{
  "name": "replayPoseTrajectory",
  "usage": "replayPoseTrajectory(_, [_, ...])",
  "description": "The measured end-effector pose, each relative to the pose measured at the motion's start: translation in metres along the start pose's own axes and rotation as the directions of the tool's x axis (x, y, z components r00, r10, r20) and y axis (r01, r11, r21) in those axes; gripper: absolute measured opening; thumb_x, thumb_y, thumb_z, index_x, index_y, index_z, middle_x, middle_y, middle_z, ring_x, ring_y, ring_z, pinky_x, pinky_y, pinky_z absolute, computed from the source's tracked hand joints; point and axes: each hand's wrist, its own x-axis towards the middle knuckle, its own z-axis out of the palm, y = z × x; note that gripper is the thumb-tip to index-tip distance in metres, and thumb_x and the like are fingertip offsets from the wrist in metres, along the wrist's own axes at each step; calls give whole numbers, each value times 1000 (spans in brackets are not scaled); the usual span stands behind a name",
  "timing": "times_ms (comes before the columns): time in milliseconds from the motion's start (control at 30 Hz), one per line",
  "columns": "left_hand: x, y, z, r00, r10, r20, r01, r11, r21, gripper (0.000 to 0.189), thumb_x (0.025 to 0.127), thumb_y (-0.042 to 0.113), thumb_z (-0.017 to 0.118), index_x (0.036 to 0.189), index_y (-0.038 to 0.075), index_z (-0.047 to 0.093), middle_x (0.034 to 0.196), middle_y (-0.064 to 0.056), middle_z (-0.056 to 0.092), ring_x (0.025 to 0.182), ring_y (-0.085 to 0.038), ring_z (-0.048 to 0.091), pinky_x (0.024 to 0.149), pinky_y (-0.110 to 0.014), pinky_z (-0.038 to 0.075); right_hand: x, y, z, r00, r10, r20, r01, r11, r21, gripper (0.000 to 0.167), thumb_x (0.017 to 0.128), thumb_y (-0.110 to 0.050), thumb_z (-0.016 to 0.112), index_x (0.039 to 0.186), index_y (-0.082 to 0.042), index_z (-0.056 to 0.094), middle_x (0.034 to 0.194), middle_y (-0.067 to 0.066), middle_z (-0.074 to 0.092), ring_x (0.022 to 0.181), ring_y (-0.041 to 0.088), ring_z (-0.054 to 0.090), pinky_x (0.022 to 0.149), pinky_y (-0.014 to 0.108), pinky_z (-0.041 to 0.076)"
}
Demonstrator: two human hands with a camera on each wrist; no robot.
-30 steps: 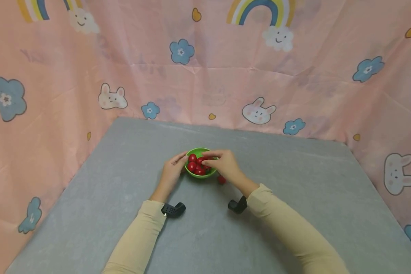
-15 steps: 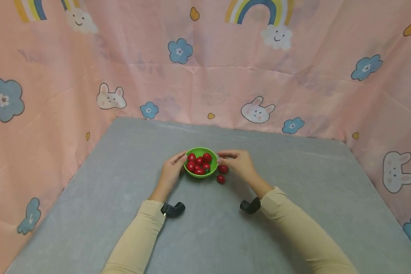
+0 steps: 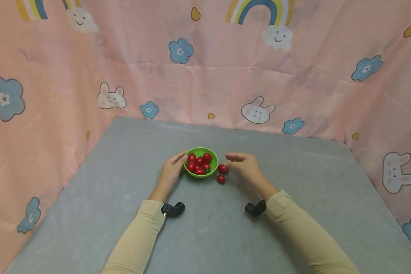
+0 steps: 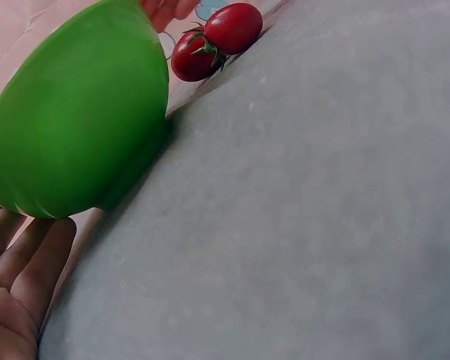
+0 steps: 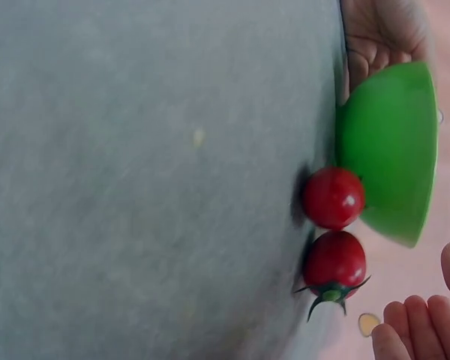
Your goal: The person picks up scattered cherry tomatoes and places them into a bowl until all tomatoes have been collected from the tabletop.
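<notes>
A green bowl (image 3: 200, 151) holds several cherry tomatoes (image 3: 191, 166). My left hand (image 3: 170, 169) holds the bowl at its left side, the thumb by the rim and the fingers against the outer wall. In the left wrist view, extended fingers (image 4: 43, 262) touch the bowl's underside. Two more tomatoes lie on the table just right of the bowl: one farther back (image 3: 223, 169), the other closer to me (image 3: 220, 179). My right hand (image 3: 248, 165) hovers right of them, thumb and fingers apart, holding nothing. Green stems show on the loose tomatoes in the left wrist view.
A grey cloth-covered table (image 3: 205, 236) lies under everything. Pink patterned curtain (image 3: 219, 83) encloses its back and sides. Both wrists carry black camera mounts, one on the left wrist (image 3: 172, 209) and one on the right (image 3: 255, 209).
My right hand has moved from above the bowl out to its right, past the two loose tomatoes, which have come into full view. My left hand and the bowl have stayed put.
</notes>
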Motion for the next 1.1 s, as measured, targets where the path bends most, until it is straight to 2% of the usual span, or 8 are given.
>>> replayPoseTrajectory(167, [0, 0, 0, 1000, 0, -2, 0, 1000, 6, 39, 100, 24, 61, 134, 6, 62, 138, -13, 62, 119, -15, 61, 82, -11, 53, 2, 6, -2, 999, 31, 16, -31, 999, 14, 42, 86, -19, 77, 125, -5, 69, 126, 12, 70, 121, 25, 63, 97, 32, 53])
replayPoseTrajectory(400, [-1, 0, 0, 1000, -1, -6, 1, 1000, 15, 39, 100, 24, 60, 135, 7, 62, 140, -12, 61, 122, -16, 60, 83, -12, 53, 3, 11, 0, 997, 66, 38, -67, 998, 16, 45, 85, -19, 78, 126, -4, 68, 128, 13, 68, 125, 27, 60, 101, 35, 50])
replayPoseTrajectory(700, [-2, 1, 0, 1000, -5, -9, 5, 1000, 13, 38, 100, 24, 60, 135, 8, 62, 140, -11, 61, 124, -17, 59, 84, -12, 53, 8, 13, 4, 992, 122, 34, -122, 993, 1, 44, 82, -16, 80, 123, -4, 70, 126, 13, 69, 115, 21, 63, 83, 19, 51])
replayPoseTrajectory(1100, [-2, 1, 1, 1000, -9, -20, 10, 1000, 21, 38, 100, 24, 61, 134, 9, 63, 138, -10, 63, 114, -10, 62, 82, -13, 54, 12, 14, 10, 991, 129, 37, -124, 987, -100, 41, 82, -15, 81, 120, -4, 72, 127, 13, 69, 124, 25, 57, 96, 32, 49])
